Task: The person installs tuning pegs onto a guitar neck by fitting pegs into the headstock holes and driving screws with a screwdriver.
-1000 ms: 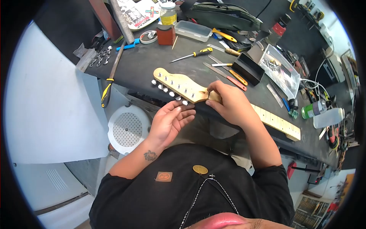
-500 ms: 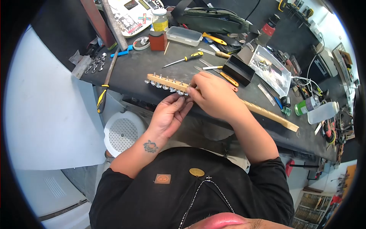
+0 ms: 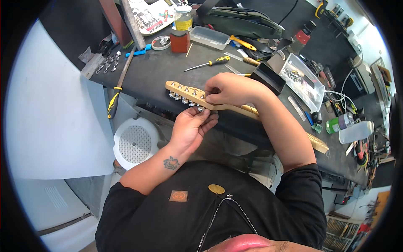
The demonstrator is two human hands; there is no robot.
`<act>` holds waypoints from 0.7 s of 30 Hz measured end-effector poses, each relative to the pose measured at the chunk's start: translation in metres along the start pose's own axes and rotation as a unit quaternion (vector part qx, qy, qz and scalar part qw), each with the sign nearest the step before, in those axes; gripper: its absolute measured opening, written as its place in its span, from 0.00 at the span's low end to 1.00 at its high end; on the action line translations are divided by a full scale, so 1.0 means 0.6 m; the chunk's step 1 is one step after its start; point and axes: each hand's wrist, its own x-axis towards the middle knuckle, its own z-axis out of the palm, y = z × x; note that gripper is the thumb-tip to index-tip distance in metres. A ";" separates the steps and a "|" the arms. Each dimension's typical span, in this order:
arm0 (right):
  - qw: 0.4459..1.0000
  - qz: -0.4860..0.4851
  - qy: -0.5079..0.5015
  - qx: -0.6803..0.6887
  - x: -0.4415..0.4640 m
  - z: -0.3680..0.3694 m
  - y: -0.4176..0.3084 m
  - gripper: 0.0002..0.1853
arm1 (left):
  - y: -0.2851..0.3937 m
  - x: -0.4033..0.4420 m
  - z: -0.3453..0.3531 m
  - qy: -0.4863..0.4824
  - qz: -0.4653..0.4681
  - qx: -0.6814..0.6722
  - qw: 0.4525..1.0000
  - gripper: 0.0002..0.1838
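A pale wooden guitar neck (image 3: 233, 108) lies across the bench's front edge, its headstock (image 3: 184, 90) pointing left with the face turned up. Metal tuning posts stand in a row on that face, and shiny tuning pegs stick out along the near side. My left hand (image 3: 191, 129), palm up below the headstock, pinches the tuning peg (image 3: 201, 109) nearest the neck between thumb and fingers. Over the headstock's inner end, my right hand (image 3: 235, 89) is closed, its fingertips together beside the last post. Whatever small part they may hold is hidden.
On the bench lie a screwdriver (image 3: 208, 64), a dark open box (image 3: 268, 77), a clear tray of hardware (image 3: 303, 80) and a red-brown block (image 3: 180, 41). A long-shafted yellow-black tool (image 3: 114, 101) overhangs the left edge. A white stool (image 3: 135, 143) stands below.
The headstock has rolled so its face shows more toward me. My right hand has shifted from gripping its edge to the top by the last post. My left hand stays beneath.
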 end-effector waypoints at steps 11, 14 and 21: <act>1.000 0.012 -0.008 -0.026 -0.006 -0.017 -0.016 0.15 | -0.001 0.003 -0.002 0.002 0.001 0.051 0.999 0.08; 0.999 0.003 -0.045 -0.013 0.002 -0.023 -0.017 0.14 | -0.005 0.002 -0.008 -0.002 -0.006 0.048 0.999 0.09; 0.990 -0.136 0.015 0.029 0.012 -0.009 0.024 0.10 | -0.004 0.007 -0.011 -0.012 -0.005 0.041 0.999 0.09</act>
